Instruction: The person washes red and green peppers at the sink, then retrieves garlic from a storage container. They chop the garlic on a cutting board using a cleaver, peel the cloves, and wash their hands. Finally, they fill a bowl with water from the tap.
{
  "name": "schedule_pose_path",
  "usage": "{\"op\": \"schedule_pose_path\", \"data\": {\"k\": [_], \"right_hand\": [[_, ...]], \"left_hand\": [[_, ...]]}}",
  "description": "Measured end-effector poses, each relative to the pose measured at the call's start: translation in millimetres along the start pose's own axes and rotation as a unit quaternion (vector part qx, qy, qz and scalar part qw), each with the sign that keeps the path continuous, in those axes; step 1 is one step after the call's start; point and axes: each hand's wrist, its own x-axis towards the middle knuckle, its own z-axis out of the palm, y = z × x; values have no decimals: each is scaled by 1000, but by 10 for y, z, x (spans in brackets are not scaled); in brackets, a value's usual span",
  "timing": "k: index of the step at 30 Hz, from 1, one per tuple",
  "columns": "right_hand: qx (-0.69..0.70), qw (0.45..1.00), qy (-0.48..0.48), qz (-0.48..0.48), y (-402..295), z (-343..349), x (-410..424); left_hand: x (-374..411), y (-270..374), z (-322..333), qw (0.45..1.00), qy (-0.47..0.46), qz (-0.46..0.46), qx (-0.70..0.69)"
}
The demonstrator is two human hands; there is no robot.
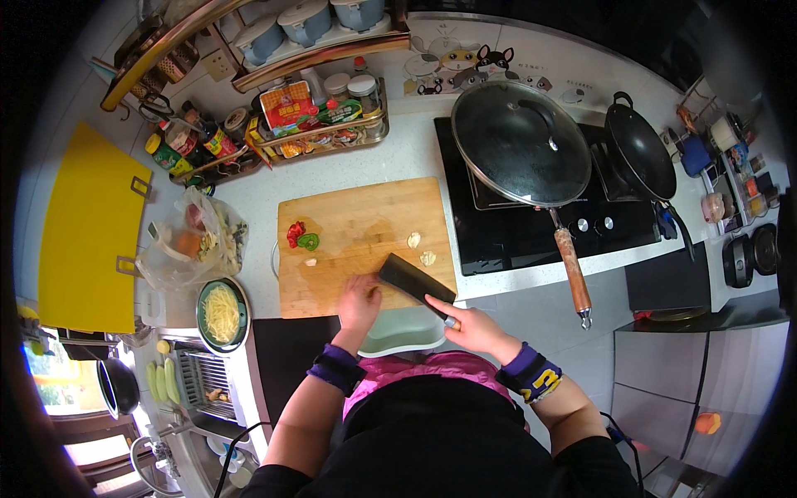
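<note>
On a wooden cutting board (355, 211) my right hand (470, 327) grips the handle of a dark-bladed cleaver (414, 278), its blade slanting over the board's near right part. My left hand (360, 302) rests at the board's near edge beside the blade's tip, fingers bent; whether something small is under them is hidden. Two pale, flattened garlic pieces (428, 258) lie right of centre, beyond the blade. Farther left are a small garlic clove (310, 262), a green pepper piece (307, 241) and red pepper pieces (296, 234). A pale green bin (401, 330) is below the board's near edge.
Right of the board, a lidded pan (520, 143) and a black wok (641, 149) stand on the black cooktop (498, 243). At left are a bowl of pale shredded vegetable (221, 314) and a plastic bag of scraps (193, 243). A seasoning rack (324, 134) stands behind.
</note>
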Motion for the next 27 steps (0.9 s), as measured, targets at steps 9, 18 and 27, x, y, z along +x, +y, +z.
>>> {"op": "schedule_pose_path", "data": {"k": [9, 18, 27], "right_hand": [[-242, 967, 64, -50, 175, 348, -1], [-259, 956, 127, -59, -85, 281, -23], [-268, 958, 92, -35, 247, 510, 68]], "left_hand": [[-161, -164, -221, 997, 52, -39, 29], [-217, -196, -224, 998, 47, -28, 30], [-218, -252, -223, 998, 63, -17, 10]]}}
